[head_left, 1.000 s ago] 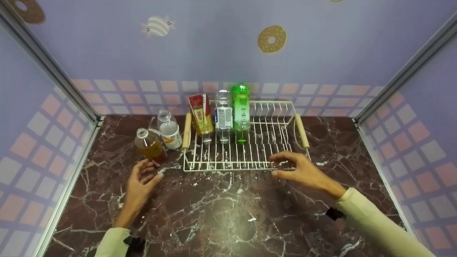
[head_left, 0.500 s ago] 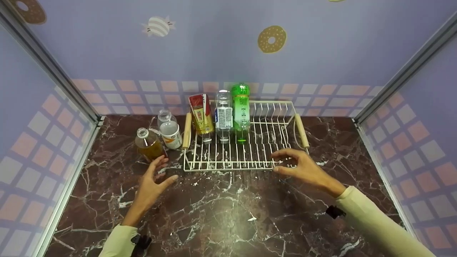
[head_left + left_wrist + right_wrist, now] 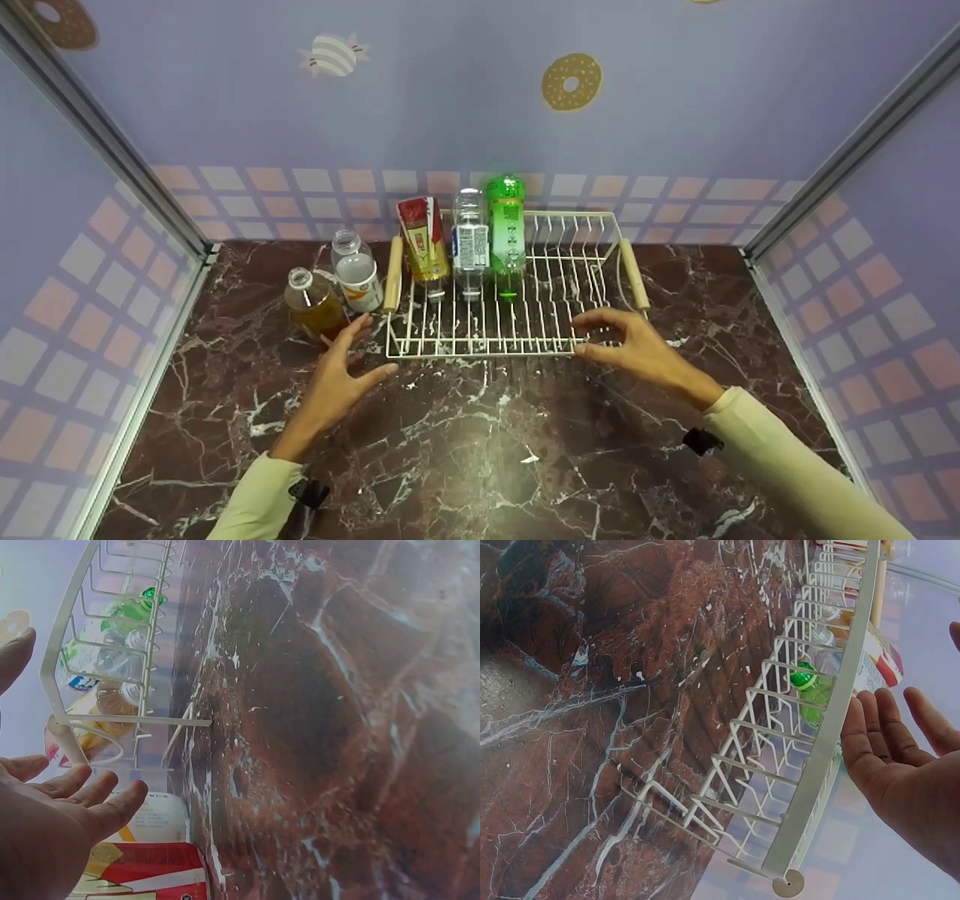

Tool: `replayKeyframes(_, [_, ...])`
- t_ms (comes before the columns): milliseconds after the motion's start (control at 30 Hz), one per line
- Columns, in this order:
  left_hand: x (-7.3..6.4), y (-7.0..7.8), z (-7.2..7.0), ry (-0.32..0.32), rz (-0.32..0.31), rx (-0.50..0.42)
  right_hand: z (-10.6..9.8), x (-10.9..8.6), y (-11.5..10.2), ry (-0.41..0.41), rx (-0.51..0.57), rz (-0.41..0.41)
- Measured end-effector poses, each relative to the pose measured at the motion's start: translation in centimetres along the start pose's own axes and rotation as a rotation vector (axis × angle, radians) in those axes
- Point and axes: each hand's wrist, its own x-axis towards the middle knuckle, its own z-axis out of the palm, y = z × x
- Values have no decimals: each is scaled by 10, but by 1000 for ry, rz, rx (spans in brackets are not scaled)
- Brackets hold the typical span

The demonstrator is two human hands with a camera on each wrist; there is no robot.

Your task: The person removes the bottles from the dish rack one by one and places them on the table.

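Observation:
My left hand (image 3: 335, 382) is held with fingers extended and thumb spread, between the amber-liquid bottle (image 3: 313, 304) and the rack's front left corner. It overlaps that bottle's base in the head view; the bottle's red label (image 3: 176, 866) shows in the left wrist view. Behind stands a clear bottle with a white label (image 3: 361, 292). My right hand (image 3: 637, 349) hovers at the front right of the white wire rack (image 3: 480, 355), fingers loosely bent, holding nothing. Leaning in the rack's left half are a red-and-yellow bottle (image 3: 424, 244), a clear bottle (image 3: 470, 247) and a green bottle (image 3: 507, 232).
Wooden handles (image 3: 634, 274) flank the rack at both ends. Everything stands on a dark red marbled tabletop (image 3: 480, 450). A purple wall (image 3: 450, 90) rises right behind the rack, and side panels bound the table left and right.
My left hand has moved right and slightly forward from beside the amber bottle toward the rack's corner, its fingers straightening. My right hand has shifted only slightly. The bottles and rack have stayed put.

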Motion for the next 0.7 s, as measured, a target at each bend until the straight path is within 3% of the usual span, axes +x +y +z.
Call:
replayKeyframes(300, [7, 7, 4, -47, -24, 44, 3, 3, 3, 3, 28, 21])
replayKeyframes(700, [18, 13, 8, -63, -40, 132, 4, 4, 4, 5, 37, 37])
